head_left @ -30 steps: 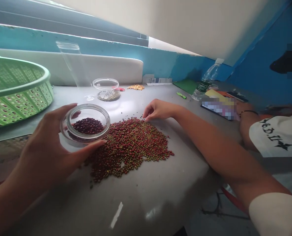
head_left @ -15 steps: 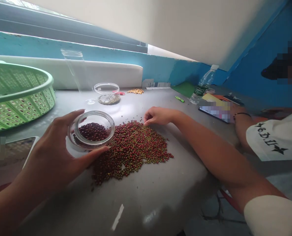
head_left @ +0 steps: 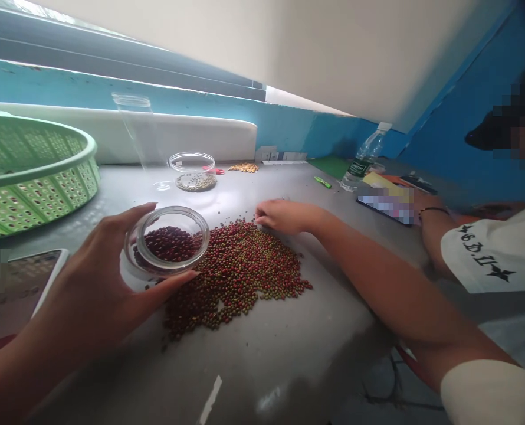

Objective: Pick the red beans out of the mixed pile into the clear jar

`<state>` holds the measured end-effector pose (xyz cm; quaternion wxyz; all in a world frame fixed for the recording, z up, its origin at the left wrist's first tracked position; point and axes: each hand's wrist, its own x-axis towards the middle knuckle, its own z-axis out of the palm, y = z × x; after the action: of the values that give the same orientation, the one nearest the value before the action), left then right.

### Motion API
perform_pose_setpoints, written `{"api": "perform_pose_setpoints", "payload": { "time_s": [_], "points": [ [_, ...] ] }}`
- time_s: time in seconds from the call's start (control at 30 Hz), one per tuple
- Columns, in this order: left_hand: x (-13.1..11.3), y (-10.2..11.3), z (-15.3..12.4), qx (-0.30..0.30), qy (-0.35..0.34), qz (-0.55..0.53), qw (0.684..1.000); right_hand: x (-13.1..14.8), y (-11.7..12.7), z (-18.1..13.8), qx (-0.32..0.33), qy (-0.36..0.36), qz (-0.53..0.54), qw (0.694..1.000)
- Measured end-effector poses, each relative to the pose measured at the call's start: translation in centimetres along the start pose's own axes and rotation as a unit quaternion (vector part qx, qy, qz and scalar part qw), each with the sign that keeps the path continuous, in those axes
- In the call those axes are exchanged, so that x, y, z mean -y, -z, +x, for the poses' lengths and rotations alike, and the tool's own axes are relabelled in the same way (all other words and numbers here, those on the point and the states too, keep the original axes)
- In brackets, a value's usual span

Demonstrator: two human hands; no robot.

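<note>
Left hand (head_left: 94, 289) wrapped round a small glass jar (head_left: 169, 245), thumb on the near side and fingers on the far side; jar held tilted, mouth toward the camera, just above the table (head_left: 289, 354) at the left edge of the bean pile (head_left: 240, 271); jar part-filled with dark red beans (head_left: 171, 243); pile is mixed red and green, spread loosely on the table between the two hands; right hand (head_left: 284, 215) palm down at the far edge of the pile, fingers curled with tips drawn together on the beans; cannot tell whether a bean is pinched; green perforated basket (head_left: 32, 171) at far left; phone (head_left: 32, 277) lying flat beside the left wrist; second glass dish (head_left: 193, 171) with greenish grains behind the jar, well apart; tall clear container (head_left: 138, 130) near it; water bottle (head_left: 362, 159) at the far right of the table; a co-worker's hand (head_left: 430, 206) with a dark wristband rests at the right.
</note>
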<state>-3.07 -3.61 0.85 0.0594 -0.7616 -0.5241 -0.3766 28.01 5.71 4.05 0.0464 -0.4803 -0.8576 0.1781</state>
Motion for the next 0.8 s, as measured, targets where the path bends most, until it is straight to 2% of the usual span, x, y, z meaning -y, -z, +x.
{"api": "perform_pose_setpoints", "payload": {
  "time_s": [0.2, 0.27, 0.37, 0.47, 0.53, 0.63, 0.8],
  "points": [
    [-0.3, 0.2, 0.0, 0.001, -0.015, -0.003, 1.000, 1.2, 0.4, -1.0, -0.110, 0.038, 0.076, 0.990],
    [-0.5, 0.3, 0.0, 0.002, -0.019, -0.006, 1.000, 2.3, 0.3, -1.5, -0.174, 0.077, 0.129, 0.973],
    [-0.9, 0.5, 0.0, -0.002, -0.042, -0.012, 0.999, 4.4, 0.0, -2.6, -0.254, 0.177, 0.179, 0.934],
    [-1.2, 0.7, -0.1, -0.006, -0.084, -0.018, 0.996, 6.3, -0.2, -3.7, -0.284, 0.286, 0.173, 0.899],
    [-1.4, 0.7, -0.3, -0.002, -0.100, -0.024, 0.995, 6.9, -0.2, -4.2, -0.305, 0.329, 0.153, 0.881],
    [-1.5, 0.6, -0.4, 0.006, -0.101, -0.026, 0.994, 7.1, -0.3, -4.4, -0.328, 0.336, 0.124, 0.874],
    [-1.6, 0.5, -0.5, 0.005, -0.106, -0.025, 0.994, 7.4, -0.6, -4.4, -0.312, 0.338, 0.109, 0.881]
  ]
}}
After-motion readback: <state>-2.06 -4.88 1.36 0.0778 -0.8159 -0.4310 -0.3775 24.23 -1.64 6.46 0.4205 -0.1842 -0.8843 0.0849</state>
